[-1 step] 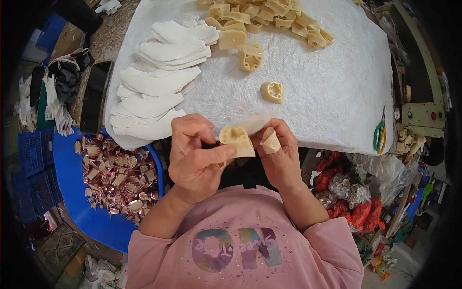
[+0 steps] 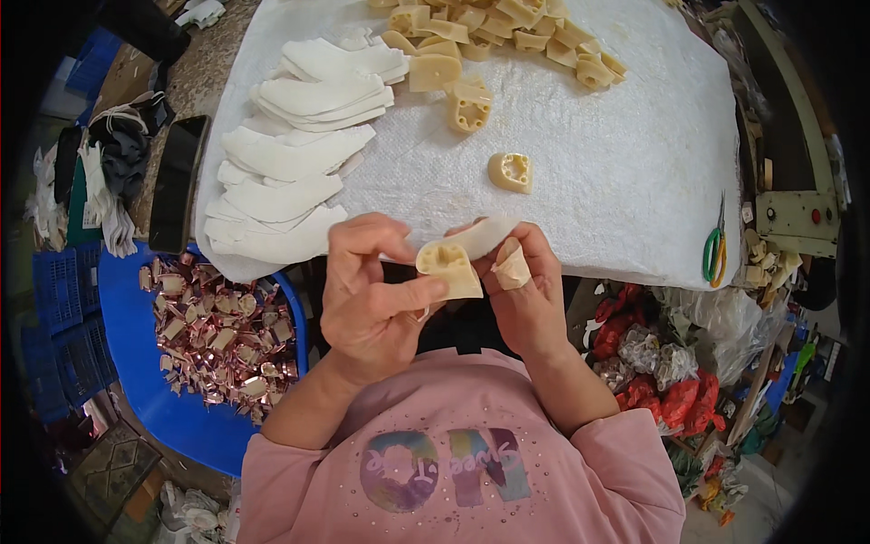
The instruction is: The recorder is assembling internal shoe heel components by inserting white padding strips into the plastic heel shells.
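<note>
My left hand [image 2: 370,290] pinches a cream plastic shoe heel [image 2: 458,279], hollow side up, between thumb and fingers. A curved white strip [image 2: 487,235] runs from the heel's rounded edge to my right hand [image 2: 528,299], which is closed on its far end. Around my right thumb is a beige wrap [image 2: 512,268]. Both hands are just over the table's near edge. Beyond them, a single heel [image 2: 511,172] stands on the white woven sheet [image 2: 625,172]. Stacked white strips [image 2: 294,150] lie to the left.
A pile of cream heels [image 2: 507,32] lies at the far side. A dark phone [image 2: 178,186] rests at the left edge, green-handled scissors [image 2: 715,254] at the right. Below left, a blue tub [image 2: 136,363] holds metallic pink pieces [image 2: 227,335]. Red and clear plastic bags [image 2: 675,381] lie lower right.
The white strip has come down closer against the heel's rounded edge and its broad face shows more clearly. My hands have barely shifted.
</note>
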Motion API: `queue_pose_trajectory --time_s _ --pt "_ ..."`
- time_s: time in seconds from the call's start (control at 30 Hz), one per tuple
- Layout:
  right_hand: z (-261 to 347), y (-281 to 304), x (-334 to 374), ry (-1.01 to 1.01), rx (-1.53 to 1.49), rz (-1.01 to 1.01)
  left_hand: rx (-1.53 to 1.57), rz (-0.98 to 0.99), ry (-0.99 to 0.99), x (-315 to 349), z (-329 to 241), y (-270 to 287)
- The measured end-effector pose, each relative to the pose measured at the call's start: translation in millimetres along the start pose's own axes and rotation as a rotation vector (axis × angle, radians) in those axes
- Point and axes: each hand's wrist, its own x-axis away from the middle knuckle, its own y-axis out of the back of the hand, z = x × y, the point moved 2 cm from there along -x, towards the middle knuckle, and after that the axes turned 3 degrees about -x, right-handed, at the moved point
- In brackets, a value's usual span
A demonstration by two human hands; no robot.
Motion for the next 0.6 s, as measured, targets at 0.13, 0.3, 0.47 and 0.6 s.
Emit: queue_pose_trajectory --time_s 0.13,0.3,0.47,0.6 --pt "-0.2 11.7 9.3 0.004 -0.078 -0.057 0.03 0.104 -0.041 4.0 4.8 -2.9" --pt "5.8 11.9 12.2 0.012 0.015 0.003 -0.29 0.183 -0.214 -0.9 2.2 -11.5" --pt "5.5 5.0 7.9 -0.005 0.279 -0.038 -0.457 0.228 -0.208 -5.4 -5.5 -18.3" --pt "13.9 0.6 1.0 0.005 0.65 0.032 -0.535 0.298 -0.141 -7.4 -4.8 -15.3"
